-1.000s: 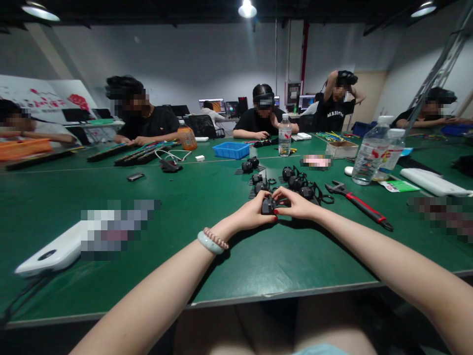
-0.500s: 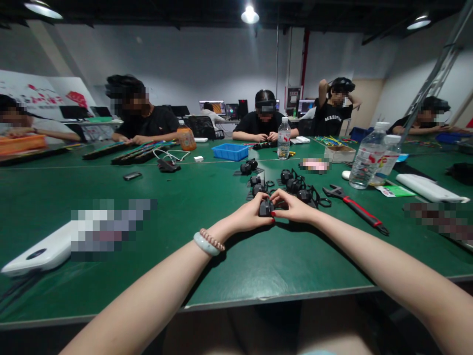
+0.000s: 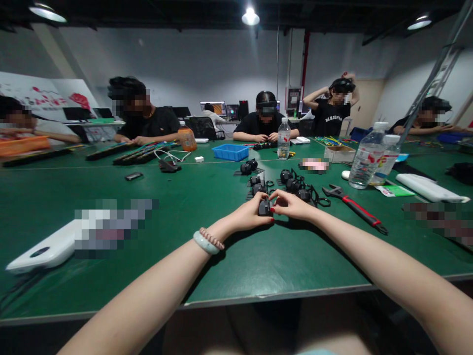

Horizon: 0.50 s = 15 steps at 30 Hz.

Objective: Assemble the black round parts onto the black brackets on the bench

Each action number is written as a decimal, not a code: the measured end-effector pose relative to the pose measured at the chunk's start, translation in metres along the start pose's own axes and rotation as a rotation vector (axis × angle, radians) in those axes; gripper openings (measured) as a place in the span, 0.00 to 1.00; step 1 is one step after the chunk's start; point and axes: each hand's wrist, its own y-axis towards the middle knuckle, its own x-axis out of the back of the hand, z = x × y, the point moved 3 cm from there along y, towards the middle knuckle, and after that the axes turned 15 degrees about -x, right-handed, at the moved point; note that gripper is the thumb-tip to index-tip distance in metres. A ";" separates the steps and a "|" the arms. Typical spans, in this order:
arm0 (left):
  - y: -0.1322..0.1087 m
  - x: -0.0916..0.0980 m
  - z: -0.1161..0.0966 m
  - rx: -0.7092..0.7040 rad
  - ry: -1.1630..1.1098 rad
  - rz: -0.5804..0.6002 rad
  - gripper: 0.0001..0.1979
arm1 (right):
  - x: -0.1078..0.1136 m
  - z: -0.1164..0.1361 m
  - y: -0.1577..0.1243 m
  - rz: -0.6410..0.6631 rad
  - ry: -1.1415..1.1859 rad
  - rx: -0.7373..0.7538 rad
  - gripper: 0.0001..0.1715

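Observation:
My left hand (image 3: 252, 213) is closed around a small black plastic part (image 3: 264, 208), thumb in front and fingers behind it. From the other side, my right hand (image 3: 290, 206) pinches at the right edge of the same part with thumb and forefinger; its other fingers are curled. Just beyond both hands, several similar black parts (image 3: 294, 185) with round bodies and flat prongs lie on the green table (image 3: 229, 266). A black ring (image 3: 324, 201) is beside them on the right. The underside of the held part is hidden.
An adjustable wrench (image 3: 360, 209) with red-and-black handle lies right of my right hand. Water bottles (image 3: 365, 158) stand behind it. A blue bin (image 3: 231, 152) sits farther back. A white power bank (image 3: 44, 249) is at left. Several people sit or stand around the table.
My hands stay nearly in place around the black part, with only a slight shift of the fingers. In the background, the standing person's raised arms have moved.

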 end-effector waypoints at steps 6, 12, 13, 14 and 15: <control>0.000 -0.001 0.003 -0.004 0.000 0.000 0.31 | -0.001 -0.004 0.002 0.011 -0.002 -0.026 0.21; 0.000 -0.001 0.002 -0.004 -0.019 -0.001 0.30 | -0.001 -0.002 0.003 -0.015 -0.012 -0.032 0.19; 0.000 -0.001 0.002 -0.001 -0.019 0.000 0.30 | -0.001 -0.002 0.003 -0.013 -0.011 -0.036 0.19; 0.000 -0.001 0.002 0.002 -0.016 0.000 0.30 | -0.002 -0.002 0.003 -0.010 -0.012 -0.038 0.19; 0.000 -0.001 0.002 0.004 -0.011 -0.001 0.30 | -0.002 -0.003 0.003 -0.011 -0.014 -0.038 0.19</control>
